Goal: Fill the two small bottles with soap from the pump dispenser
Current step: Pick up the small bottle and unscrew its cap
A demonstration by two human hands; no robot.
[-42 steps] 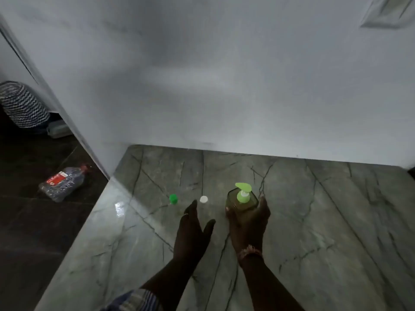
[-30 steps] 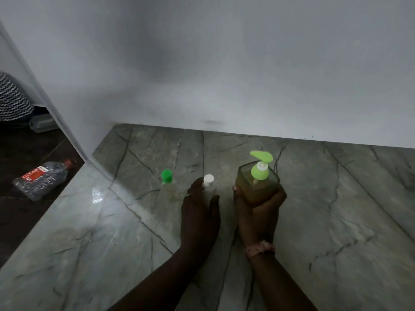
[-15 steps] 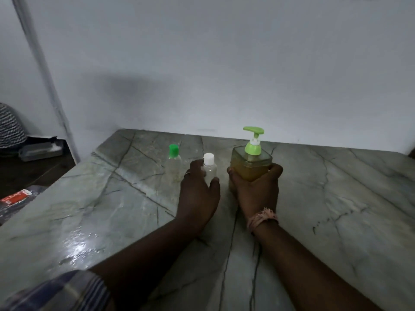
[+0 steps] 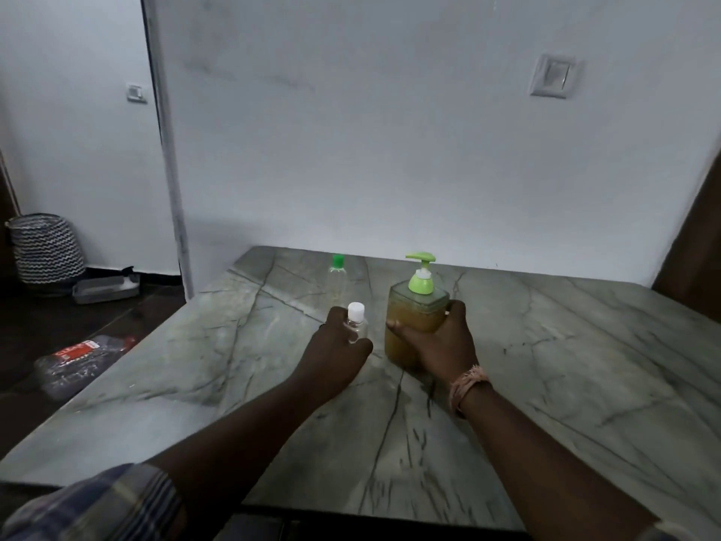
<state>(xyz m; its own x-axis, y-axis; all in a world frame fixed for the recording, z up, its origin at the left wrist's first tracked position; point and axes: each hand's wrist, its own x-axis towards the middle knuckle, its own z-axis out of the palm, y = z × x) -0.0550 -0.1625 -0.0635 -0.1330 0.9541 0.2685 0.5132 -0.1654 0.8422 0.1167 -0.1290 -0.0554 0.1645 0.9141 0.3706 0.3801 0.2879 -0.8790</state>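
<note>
On the marble table (image 4: 565, 376), near its middle, the person keeps the task's things close together, and I think this is so that the soap has only a short way to go. The left hand (image 4: 331, 351) is curled around the white-capped small bottle (image 4: 357, 324); the fingers wrap its clear body and only the cap and shoulder stand above them, upright. The right hand (image 4: 437, 345) holds the pump dispenser (image 4: 417, 318) from the near side, with the thumb on its left face and the fingers around its right corner, so the grip is wide because the body is square and broad. It stands on the table, full of amber soap, and its green nozzle points to the left, toward the small bottle just beside it. The second small bottle, the green-capped bottle (image 4: 337, 281), stands alone farther away, a little to the left, touched by no hand. Both small bottles have their caps on, so my judgement is that filling has not started and the white cap must come off first. Since both hands are busy, one of them would need to let go for that.
</note>
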